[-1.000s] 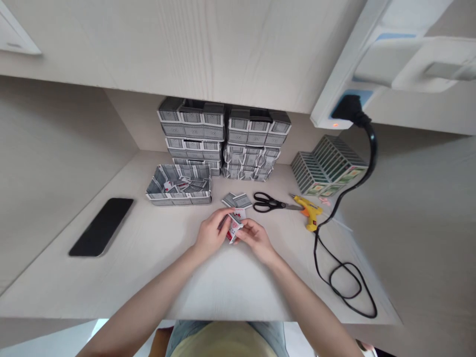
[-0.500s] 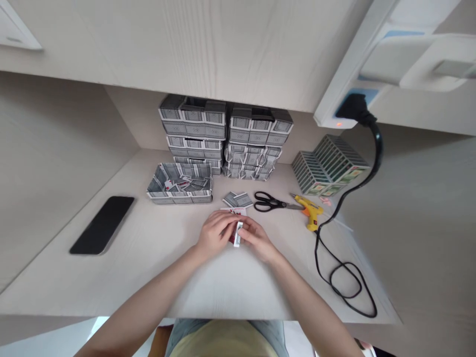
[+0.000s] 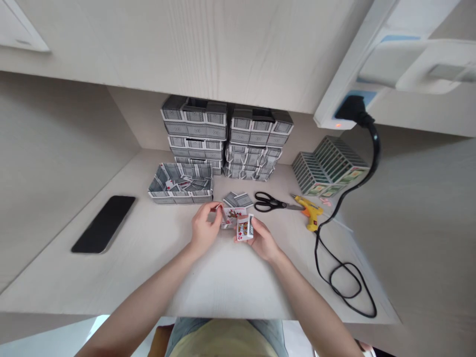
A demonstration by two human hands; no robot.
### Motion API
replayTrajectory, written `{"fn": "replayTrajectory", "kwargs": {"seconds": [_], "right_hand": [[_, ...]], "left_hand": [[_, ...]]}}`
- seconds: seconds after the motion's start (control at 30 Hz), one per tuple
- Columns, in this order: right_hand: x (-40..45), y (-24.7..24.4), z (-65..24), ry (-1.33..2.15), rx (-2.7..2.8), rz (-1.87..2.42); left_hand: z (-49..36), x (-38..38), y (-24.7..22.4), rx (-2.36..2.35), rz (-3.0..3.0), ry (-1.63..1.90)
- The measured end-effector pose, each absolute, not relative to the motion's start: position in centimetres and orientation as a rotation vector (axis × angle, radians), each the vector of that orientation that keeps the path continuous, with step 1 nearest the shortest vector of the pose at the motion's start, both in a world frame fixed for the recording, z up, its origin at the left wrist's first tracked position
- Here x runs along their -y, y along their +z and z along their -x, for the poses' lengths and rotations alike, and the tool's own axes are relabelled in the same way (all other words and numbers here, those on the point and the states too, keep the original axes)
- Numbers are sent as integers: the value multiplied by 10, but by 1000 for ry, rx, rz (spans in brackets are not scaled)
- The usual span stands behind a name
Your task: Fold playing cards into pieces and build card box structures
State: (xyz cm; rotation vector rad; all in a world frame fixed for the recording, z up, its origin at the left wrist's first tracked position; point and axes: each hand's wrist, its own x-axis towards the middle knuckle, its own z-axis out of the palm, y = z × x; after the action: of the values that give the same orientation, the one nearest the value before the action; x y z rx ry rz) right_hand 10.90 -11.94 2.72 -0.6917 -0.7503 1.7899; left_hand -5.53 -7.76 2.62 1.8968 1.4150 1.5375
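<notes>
My right hand (image 3: 262,239) is closed on a folded playing card (image 3: 244,229), its printed face showing and its right edge bent up. My left hand (image 3: 205,225) pinches a small card piece (image 3: 220,207) between thumb and fingers. Between the hands, a face card (image 3: 233,214) lies on the desk, partly covered by the held card. Just behind it sit several grey-backed cards (image 3: 243,200). A box made of cards (image 3: 182,200) at the left holds several loose folded cards (image 3: 186,183).
Black scissors (image 3: 268,202) and a yellow glue gun (image 3: 313,212) lie right of the cards. Its black cable (image 3: 344,296) loops at the right. A phone (image 3: 104,224) rests at the left. Stacked card boxes (image 3: 197,130) and striped card blocks (image 3: 327,163) stand behind.
My hands have moved apart, the left one going left with a small card piece. The card in my right hand has turned, now showing its printed face. More of the card beneath is visible.
</notes>
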Motion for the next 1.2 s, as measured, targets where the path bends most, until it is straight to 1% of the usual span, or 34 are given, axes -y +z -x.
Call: {"fn": "replayTrajectory", "kwargs": {"seconds": [0.2, 0.5, 0.7, 0.83, 0.97, 1.2], "right_hand": [[122, 29, -111, 1822, 741, 608], [117, 27, -117, 1611, 623, 647], [112, 27, -122, 1478, 575, 725], [113, 27, -121, 1491, 627, 789], [115, 28, -119, 1509, 660, 763], [117, 32, -118, 1499, 714, 748]], "left_hand": [[52, 80, 23, -1392, -1889, 1479], [51, 80, 23, -1323, -1869, 1461], [47, 89, 22, -1220, -2005, 1363], [46, 92, 24, -1049, -2101, 1255], [47, 92, 27, -880, -2166, 1193], [48, 92, 27, -820, -2281, 1047]]}}
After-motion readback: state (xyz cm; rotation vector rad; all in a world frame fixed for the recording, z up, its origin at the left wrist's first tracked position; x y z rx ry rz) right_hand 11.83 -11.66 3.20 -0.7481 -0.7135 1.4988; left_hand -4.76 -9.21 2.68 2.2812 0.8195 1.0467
